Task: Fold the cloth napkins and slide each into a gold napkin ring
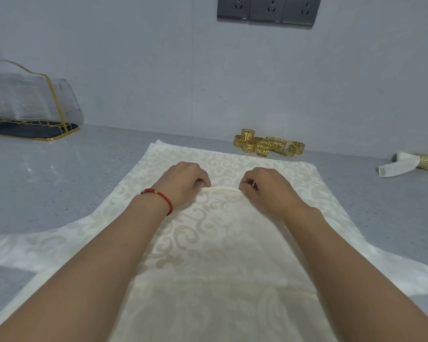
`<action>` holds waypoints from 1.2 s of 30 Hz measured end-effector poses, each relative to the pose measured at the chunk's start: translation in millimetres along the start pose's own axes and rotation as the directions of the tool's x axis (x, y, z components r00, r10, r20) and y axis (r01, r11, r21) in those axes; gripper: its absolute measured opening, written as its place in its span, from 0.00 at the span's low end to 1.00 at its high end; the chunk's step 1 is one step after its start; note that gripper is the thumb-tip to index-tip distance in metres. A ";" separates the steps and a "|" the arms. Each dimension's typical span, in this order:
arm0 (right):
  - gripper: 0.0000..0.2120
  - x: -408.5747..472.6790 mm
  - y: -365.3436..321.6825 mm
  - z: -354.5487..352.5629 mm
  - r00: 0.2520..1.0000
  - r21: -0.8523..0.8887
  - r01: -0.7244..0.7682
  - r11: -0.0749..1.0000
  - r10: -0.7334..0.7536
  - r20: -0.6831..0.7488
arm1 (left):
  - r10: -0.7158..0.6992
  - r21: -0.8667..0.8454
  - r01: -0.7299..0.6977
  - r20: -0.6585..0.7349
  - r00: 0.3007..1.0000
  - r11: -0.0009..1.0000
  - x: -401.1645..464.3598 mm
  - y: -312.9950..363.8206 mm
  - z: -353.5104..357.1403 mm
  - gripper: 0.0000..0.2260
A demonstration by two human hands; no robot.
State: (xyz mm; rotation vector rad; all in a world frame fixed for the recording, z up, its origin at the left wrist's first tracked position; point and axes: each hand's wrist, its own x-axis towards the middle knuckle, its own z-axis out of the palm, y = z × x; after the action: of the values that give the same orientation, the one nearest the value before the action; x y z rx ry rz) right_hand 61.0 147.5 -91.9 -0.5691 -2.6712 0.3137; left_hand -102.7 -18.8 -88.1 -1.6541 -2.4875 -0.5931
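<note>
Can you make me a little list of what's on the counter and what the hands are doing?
napkin: cream patterned napkin spread flat on the grey counter
left hand: left hand pinching a small fold in the napkin
right hand: right hand pinching the same fold
rings: pile of gold rings by the wall
finished: rolled napkin in a ring, far right
</note>
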 end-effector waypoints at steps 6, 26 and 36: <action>0.08 0.6 2.2 1.6 1.000 -0.013 -0.019 1.000 0.019 0.003 | -0.077 0.006 0.077 0.002 0.997 0.997 4.4 -6.2 7.5 0.06; 0.07 -2.5 -3.0 -25.1 0.978 -0.023 -0.017 1.000 0.022 0.209 | -0.088 -0.112 0.099 0.100 0.991 0.989 -10.9 2.9 -15.2 0.10; 0.04 -1.6 1.3 -27.2 0.984 -0.063 0.056 0.996 -0.044 0.174 | -0.079 0.175 0.070 0.045 0.996 0.982 -12.5 13.5 -16.8 0.05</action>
State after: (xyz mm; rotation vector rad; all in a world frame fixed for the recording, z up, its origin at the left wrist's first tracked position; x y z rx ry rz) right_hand 74.2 151.6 -68.5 -0.5149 -2.8683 0.2698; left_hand -87.7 -31.2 -72.7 -1.5382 -2.5634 -0.3329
